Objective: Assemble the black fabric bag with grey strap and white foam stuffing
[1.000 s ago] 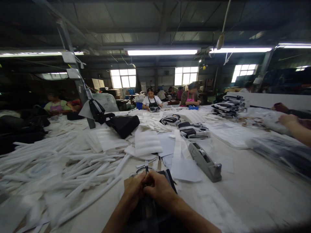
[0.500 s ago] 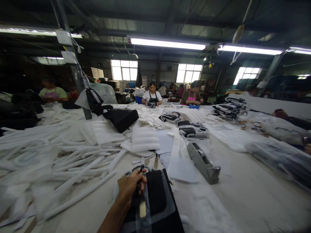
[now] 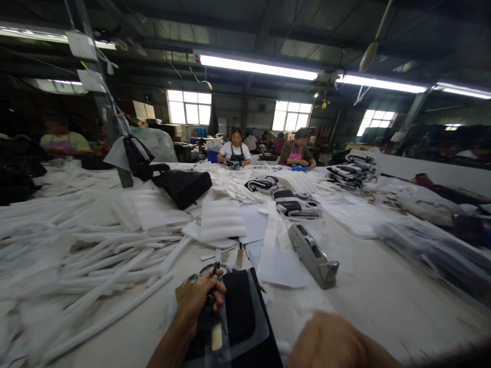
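Observation:
A black bag with grey trim [image 3: 240, 306] lies on the table in front of me. My left hand [image 3: 202, 294] rests over its left part, with fingers closed around a black strap [image 3: 216, 269]. Below those fingers, a clear plastic strip with a pale label [image 3: 217, 337] runs down the bag. My right hand [image 3: 326, 340] is at the bottom right, apart from the bag and smeared by motion, so its fingers cannot be made out. A grey tape dispenser [image 3: 312, 255] stands on the table beyond it.
White foam tubes [image 3: 115, 271] are heaped on the left. Foam sheets [image 3: 222, 220] and a black bag [image 3: 182, 186] lie farther back. Folded straps [image 3: 295, 203] sit behind the dispenser. Clear plastic bags [image 3: 437, 255] lie at the right. Several people work across the table.
My right hand has come into view at the bottom right. My left hand keeps hold of the strap. The whole view has shifted slightly.

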Demonstrator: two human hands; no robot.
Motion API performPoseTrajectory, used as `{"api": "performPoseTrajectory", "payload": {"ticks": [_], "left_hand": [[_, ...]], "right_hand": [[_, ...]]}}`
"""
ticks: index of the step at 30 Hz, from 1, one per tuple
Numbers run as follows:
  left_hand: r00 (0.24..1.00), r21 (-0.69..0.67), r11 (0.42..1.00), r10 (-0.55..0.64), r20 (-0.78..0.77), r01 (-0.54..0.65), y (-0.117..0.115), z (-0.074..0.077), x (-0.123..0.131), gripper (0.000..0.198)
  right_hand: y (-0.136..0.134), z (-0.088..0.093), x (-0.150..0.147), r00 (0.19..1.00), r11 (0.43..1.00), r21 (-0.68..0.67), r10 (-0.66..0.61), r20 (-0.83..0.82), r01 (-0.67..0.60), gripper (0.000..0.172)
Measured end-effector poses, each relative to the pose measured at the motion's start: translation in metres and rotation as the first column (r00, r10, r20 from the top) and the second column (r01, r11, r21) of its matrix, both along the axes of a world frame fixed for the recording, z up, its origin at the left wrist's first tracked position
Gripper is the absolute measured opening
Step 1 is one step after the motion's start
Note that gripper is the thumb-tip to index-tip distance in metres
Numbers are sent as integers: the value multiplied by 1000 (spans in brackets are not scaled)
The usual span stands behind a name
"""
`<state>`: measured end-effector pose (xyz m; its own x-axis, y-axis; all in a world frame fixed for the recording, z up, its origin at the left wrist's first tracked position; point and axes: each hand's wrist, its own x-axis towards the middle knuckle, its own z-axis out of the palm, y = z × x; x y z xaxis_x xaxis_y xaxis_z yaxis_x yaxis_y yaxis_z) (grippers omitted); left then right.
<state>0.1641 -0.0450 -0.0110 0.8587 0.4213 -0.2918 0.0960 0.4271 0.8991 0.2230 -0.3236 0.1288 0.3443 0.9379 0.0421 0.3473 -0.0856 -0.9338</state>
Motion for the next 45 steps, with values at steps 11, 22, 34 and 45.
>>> {"api": "performPoseTrajectory", "payload": {"ticks": [11, 22, 34, 45], "left_hand": [[999, -42, 999, 32, -9, -32, -5, 8, -3, 25], [1000, -52, 998, 28, -5, -28, -4, 6, -2, 23], [999, -53, 998, 28, 29, -26, -3, 3, -2, 28], [999, -59, 998, 25, 38, -23, -4, 3, -3, 31]], "right_hand": [[44, -117, 107, 510, 789, -205, -154, 846, 579, 12], [53, -143, 124, 425, 796, -242, -21, 905, 555, 21], [57, -139, 137, 490, 736, -205, -192, 850, 645, 13], [64, -132, 138, 619, 694, -170, -470, 629, 699, 23]]}}
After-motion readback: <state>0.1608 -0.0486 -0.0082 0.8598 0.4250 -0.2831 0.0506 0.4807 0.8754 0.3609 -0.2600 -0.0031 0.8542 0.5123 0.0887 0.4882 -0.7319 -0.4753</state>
